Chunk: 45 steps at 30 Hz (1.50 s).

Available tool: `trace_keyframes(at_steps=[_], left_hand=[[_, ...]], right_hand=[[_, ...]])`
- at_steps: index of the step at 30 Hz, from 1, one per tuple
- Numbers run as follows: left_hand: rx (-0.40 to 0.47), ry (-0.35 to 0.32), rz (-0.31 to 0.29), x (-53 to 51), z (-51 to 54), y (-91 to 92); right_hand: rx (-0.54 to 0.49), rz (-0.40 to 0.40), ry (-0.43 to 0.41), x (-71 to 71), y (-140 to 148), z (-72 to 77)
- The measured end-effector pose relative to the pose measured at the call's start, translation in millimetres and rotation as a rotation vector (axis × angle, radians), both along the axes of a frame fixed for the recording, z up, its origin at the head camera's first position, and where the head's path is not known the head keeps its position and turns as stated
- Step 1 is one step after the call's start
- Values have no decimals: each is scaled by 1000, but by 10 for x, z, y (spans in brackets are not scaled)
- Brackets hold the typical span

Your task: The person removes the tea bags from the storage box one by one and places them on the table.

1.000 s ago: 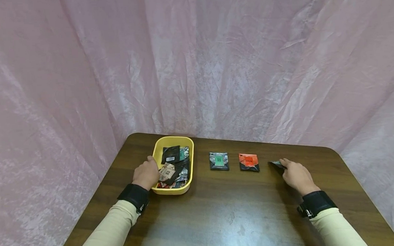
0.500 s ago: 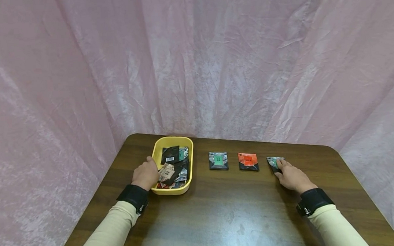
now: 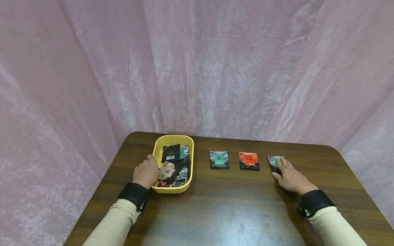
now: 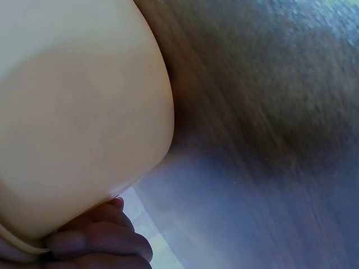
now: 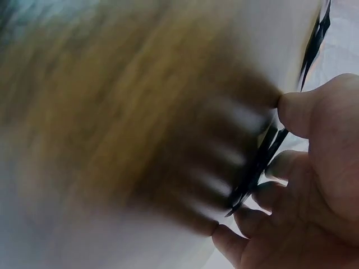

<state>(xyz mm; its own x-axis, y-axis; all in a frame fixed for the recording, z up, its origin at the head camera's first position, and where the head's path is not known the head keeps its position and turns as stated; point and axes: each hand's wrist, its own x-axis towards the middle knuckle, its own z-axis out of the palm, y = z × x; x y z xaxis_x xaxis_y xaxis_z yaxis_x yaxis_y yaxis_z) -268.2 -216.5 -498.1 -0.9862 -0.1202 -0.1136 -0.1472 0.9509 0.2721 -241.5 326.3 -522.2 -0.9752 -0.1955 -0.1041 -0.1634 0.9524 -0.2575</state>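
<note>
The left hand (image 3: 146,173) grips the left rim of a yellow basket (image 3: 192,156) in the head view; in the left wrist view its curled fingers (image 4: 106,238) lie against the basket wall (image 4: 84,123). Packets fill the basket, among them a black one (image 3: 170,153) and a beige-labelled one (image 3: 167,171). At the right, the right hand (image 3: 292,177) rests with extended fingers on a green-labelled packet (image 3: 273,161) lying on the table. The right wrist view shows the fingertips (image 5: 247,221) at the dark packet (image 5: 255,168) and on the tabletop.
Between basket and right hand, a green-labelled packet (image 3: 219,160) and a red packet (image 3: 249,160) lie side by side on the brown table (image 3: 220,210). A pink curtain (image 3: 194,64) hangs behind the table's back edge.
The packet at the right, earlier tilted in the right hand's fingers, now lies flat on the table, with the fingers spread over it. The left hand has stayed at the basket rim.
</note>
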Motion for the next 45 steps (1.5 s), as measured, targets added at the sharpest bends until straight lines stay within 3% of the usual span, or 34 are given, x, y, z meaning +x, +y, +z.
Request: trace_keyframes(at_steps=[10, 15, 23, 29, 36, 45], left_hand=[[0, -9, 6, 15, 18, 7], [-6, -8, 7, -8, 2, 13], [-3, -23, 23, -18, 5, 20], [-2, -16, 20, -1, 22, 16], [-5, -4, 26, 10, 13, 14], [-6, 8, 25, 3, 15, 22]], right_hand=[[-26, -22, -6, 10, -43, 61], [-66, -3, 76, 3, -252, 234], [-166, 196, 256, -106, -1046, 608], [-209, 345, 278, -186, -1631, 788], [-197, 459, 246, -284, -2164, 838], [-160, 609, 219, -327, -2767, 795]])
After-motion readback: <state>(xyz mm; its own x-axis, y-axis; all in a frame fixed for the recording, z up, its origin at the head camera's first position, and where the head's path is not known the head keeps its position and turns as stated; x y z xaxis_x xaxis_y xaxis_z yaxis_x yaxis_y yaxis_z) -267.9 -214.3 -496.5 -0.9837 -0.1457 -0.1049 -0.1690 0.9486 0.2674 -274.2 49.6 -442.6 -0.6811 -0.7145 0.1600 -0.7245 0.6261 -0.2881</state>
